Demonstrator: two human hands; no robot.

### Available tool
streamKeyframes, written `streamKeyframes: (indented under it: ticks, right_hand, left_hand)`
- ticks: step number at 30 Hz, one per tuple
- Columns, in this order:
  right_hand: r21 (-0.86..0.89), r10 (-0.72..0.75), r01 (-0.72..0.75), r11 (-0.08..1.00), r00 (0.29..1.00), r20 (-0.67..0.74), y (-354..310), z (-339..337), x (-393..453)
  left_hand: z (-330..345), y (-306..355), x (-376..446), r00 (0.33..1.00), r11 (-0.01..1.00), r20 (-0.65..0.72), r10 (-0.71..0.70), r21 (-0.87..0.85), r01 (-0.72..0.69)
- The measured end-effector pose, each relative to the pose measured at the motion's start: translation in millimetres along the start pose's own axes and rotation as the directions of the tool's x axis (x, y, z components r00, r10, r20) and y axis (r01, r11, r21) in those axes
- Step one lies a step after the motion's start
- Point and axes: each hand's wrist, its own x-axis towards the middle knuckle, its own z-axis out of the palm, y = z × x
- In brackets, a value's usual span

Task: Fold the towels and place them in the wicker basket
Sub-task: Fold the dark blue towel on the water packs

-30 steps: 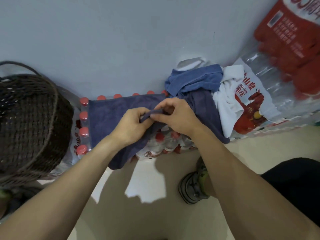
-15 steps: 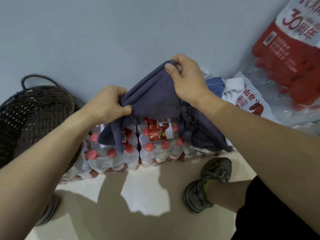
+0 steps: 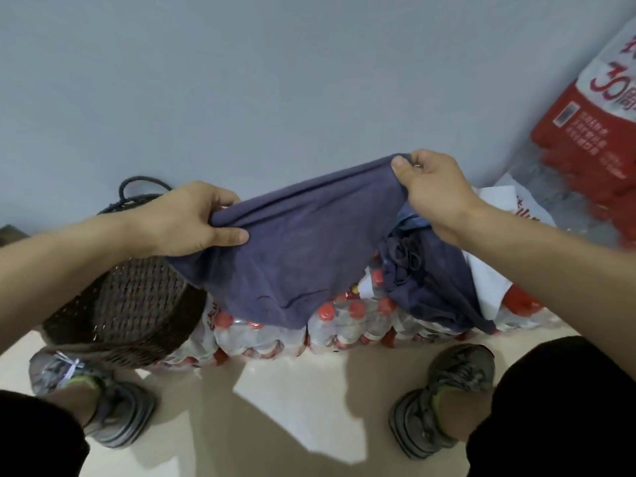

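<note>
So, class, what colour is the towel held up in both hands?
Dark navy blue towel, plain; head view.

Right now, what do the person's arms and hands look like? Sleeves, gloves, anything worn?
Both arms are bare from the frame edge to the wrist: no sleeves in view. The left hand and right hand wear no gloves; no rings, watch or wristband show. Nails are short and unpainted where visible. No markings can be made out.

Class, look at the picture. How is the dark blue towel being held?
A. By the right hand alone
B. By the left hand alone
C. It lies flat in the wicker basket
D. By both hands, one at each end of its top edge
D: the left hand and the right hand each grip one end of the dark blue towel's top edge, and it hangs between them.
</note>
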Motion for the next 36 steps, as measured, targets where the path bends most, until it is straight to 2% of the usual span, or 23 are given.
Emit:
streamKeyframes:
  ticks: [2,5,7,9,12,16,19,20,22,25,28,31,34,36]
  right_hand:
    - [-0.044,0.013,-0.012,0.999,0.999,0.031,6,-1,3]
    - [-0.211,-0.073,0.075,0.975,0.997,0.016,9,-7,12]
    - [-0.226,-0.086,0.087,0.970,0.996,0.012,11,-10,18]
    - [-0.240,-0.079,0.081,0.967,0.997,0.017,13,-15,25]
    - [-0.307,-0.059,0.065,0.949,0.998,0.027,16,-21,30]
    - [-0.234,0.043,-0.041,0.971,0.999,0.002,19,-30,27]
    - [-0.175,0.123,-0.116,0.978,0.992,0.028,17,-34,23]
    - [-0.141,0.132,-0.125,0.982,0.990,0.043,15,-35,21]
    - [-0.028,0.150,-0.148,0.989,0.986,0.077,10,-35,17]
    - [0.209,0.212,-0.245,0.947,0.963,0.168,4,-28,12]
    - [0.302,0.201,-0.255,0.919,0.959,0.198,6,-20,11]
    - [0.333,0.117,-0.156,0.930,0.984,0.135,9,-17,14]
    - [0.332,0.024,-0.044,0.942,0.998,0.063,12,-17,17]
    - [0.339,-0.016,0.001,0.941,0.999,0.043,15,-18,15]
  left_hand:
    - [-5,-11,-8,0.999,0.994,-0.037,-0.006,-0.105,0.003]
    - [-13,-24,-17,1.000,0.984,0.019,-0.012,-0.179,0.015]
    - [-19,-30,-20,1.000,0.964,0.021,-0.013,-0.264,0.018]
    - [-24,-34,-19,0.998,0.946,-0.042,-0.039,-0.323,0.024]
    - [-27,-40,-15,0.986,0.958,-0.150,-0.072,-0.286,0.027]
    - [-27,-36,-8,0.969,0.950,-0.235,-0.069,-0.312,-0.008]
    - [-23,-33,-4,0.957,0.972,-0.287,-0.039,-0.234,-0.030]
    - [-22,-32,-2,0.950,0.967,-0.307,-0.056,-0.255,-0.025]
    - [-19,-29,0,0.947,0.899,-0.292,-0.129,-0.438,-0.013]
    - [-13,-28,6,0.950,0.701,-0.227,-0.214,-0.713,-0.012]
    - [-10,-32,14,0.937,0.640,-0.279,-0.212,-0.764,-0.083]
    - [-8,-36,15,0.923,0.658,-0.351,-0.157,-0.734,-0.167]
    - [-5,-38,10,0.906,0.764,-0.406,-0.119,-0.620,-0.177]
    - [-2,-40,4,0.899,0.856,-0.426,-0.104,-0.498,-0.137]
